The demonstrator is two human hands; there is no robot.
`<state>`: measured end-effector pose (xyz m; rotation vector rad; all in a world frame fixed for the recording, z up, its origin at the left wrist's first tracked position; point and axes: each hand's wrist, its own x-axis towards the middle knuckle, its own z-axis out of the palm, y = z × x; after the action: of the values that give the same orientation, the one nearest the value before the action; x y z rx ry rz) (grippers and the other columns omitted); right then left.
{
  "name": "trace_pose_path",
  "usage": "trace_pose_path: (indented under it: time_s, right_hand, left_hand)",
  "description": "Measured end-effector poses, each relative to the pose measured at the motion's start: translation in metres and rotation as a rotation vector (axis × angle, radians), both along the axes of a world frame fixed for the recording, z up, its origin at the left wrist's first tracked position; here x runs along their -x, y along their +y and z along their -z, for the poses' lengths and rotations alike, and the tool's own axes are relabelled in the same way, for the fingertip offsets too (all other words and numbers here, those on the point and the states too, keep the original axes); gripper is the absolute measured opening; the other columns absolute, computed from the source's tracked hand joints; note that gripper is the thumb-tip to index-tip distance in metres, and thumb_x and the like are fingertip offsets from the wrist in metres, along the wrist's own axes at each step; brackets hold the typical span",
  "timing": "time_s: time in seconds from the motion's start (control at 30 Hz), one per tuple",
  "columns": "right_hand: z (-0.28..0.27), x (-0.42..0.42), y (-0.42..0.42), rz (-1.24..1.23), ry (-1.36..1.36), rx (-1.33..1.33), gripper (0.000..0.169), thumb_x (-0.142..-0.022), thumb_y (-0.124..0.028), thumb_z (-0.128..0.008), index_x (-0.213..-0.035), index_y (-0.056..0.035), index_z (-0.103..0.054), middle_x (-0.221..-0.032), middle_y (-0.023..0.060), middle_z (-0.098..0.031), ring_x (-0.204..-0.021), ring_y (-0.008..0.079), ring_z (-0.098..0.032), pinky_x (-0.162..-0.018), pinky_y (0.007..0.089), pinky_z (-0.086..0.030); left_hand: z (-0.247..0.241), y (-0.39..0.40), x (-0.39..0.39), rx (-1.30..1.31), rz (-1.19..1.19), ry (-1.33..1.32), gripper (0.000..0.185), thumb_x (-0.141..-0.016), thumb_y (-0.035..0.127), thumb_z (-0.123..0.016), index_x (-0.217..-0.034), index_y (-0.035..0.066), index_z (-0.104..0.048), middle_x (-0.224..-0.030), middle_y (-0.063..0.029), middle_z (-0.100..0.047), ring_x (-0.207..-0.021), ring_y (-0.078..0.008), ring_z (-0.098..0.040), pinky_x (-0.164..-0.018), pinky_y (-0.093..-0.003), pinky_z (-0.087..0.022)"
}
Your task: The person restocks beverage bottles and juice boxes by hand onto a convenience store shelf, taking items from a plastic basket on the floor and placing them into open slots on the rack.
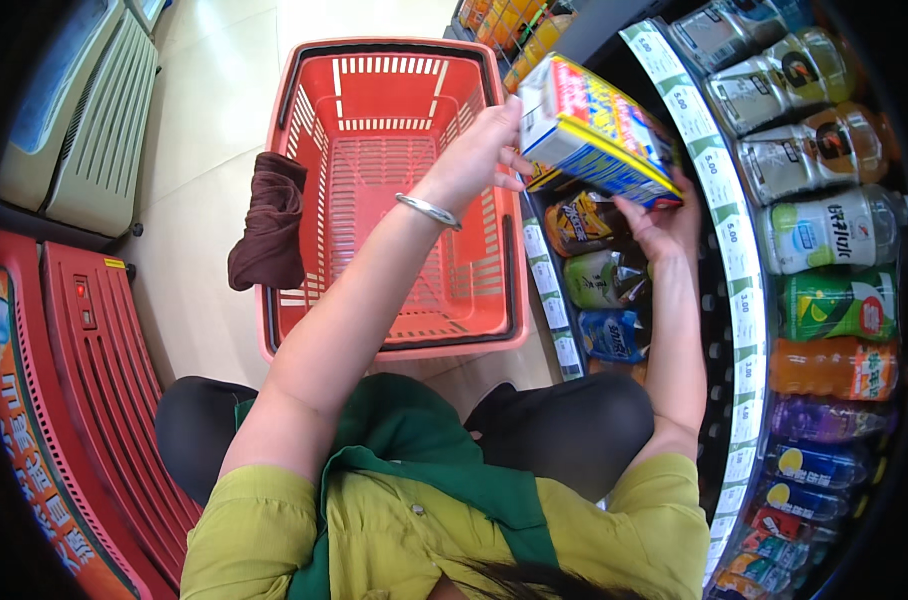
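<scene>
A blue, yellow and red carton [604, 131], tilted, is held up between my hands at the shelf edge, right of the basket. My right hand [660, 217] supports its lower right end, the fingers partly hidden behind it. At its left end, my left hand [502, 142] has the thumb against the corner and its other fingers spread below; whether it grips the carton is unclear. Beneath my left forearm, the red plastic shopping basket [394, 345] stands on the floor with nothing seen in it. A dark brown cloth [270, 221] hangs over its left rim.
At right, an upper shelf holds drink bottles [833, 232] behind a strip of price labels [731, 232]. More bottles [604, 277] lie lower, near my right forearm. Orange bottles [536, 52] stand behind a wire rack at the top. Red [101, 360] and beige [105, 135] cabinets line the left.
</scene>
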<state>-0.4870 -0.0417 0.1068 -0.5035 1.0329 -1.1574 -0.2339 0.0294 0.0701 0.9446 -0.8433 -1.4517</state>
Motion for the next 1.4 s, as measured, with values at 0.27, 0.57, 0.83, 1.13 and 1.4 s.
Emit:
trace_pose_path:
  time_s: [0.27, 0.57, 0.83, 1.13, 1.4]
  right_hand:
    - [0.007, 0.097, -0.068, 0.212, -0.17, 0.285, 0.046, -0.092, -0.03, -0.047, -0.13, -0.0047, -0.043, -0.129, 0.0141, -0.049, -0.123, 0.0367, -0.041, -0.1, 0.0641, -0.028]
    - [0.032, 0.129, -0.14, 0.1, 0.107, 0.445, 0.047, -0.085, -0.029, -0.055, -0.125, -0.0053, -0.047, -0.118, 0.0119, -0.054, -0.113, 0.0313, -0.048, -0.092, 0.0581, -0.036]
    - [0.078, 0.095, -0.219, -0.252, 1.084, 0.407, 0.048, -0.079, -0.028, -0.063, -0.12, -0.0057, -0.051, -0.108, 0.0099, -0.059, -0.104, 0.0265, -0.053, -0.084, 0.0527, -0.043]
    - [0.071, 0.071, -0.193, -0.228, 0.857, 0.084, 0.037, -0.081, -0.022, -0.06, -0.115, -0.0085, -0.053, -0.102, 0.0103, -0.06, -0.095, 0.0221, -0.058, -0.079, 0.0464, -0.05]
    - [0.066, 0.067, -0.183, -0.301, 1.031, 0.211, 0.042, -0.088, -0.021, -0.056, -0.126, -0.0086, -0.047, -0.107, 0.0096, -0.06, -0.096, 0.0221, -0.058, -0.08, 0.0429, -0.051]
  left_hand:
    - [0.051, -0.014, 0.08, 0.306, 0.189, -0.554, 0.044, -0.091, 0.032, -0.051, -0.127, 0.005, -0.045, -0.114, -0.0133, -0.052, -0.108, -0.0243, -0.05, -0.094, -0.0343, -0.04]
    - [0.042, -0.054, 0.108, 0.441, -0.035, -1.312, 0.058, -0.083, 0.027, -0.061, -0.135, 0.016, -0.038, -0.149, -0.0167, -0.013, -0.135, -0.0388, -0.017, -0.105, -0.0513, -0.026]
    - [0.047, -0.083, 0.105, 0.492, -0.012, -1.359, 0.057, -0.078, 0.008, -0.058, -0.132, 0.018, -0.04, -0.147, -0.0085, -0.023, -0.131, -0.0303, -0.032, -0.101, -0.0532, -0.031]
    - [0.042, -0.081, 0.098, 0.449, 0.032, -1.417, 0.06, -0.076, 0.007, -0.059, -0.132, 0.019, -0.04, -0.147, -0.0059, -0.024, -0.126, -0.0281, -0.039, -0.1, -0.0544, -0.03]
    - [0.042, -0.084, 0.096, 0.44, 0.081, -1.389, 0.066, -0.076, 0.007, -0.06, -0.136, 0.022, -0.036, -0.148, -0.0059, -0.022, -0.127, -0.0287, -0.038, -0.102, -0.0544, -0.029]
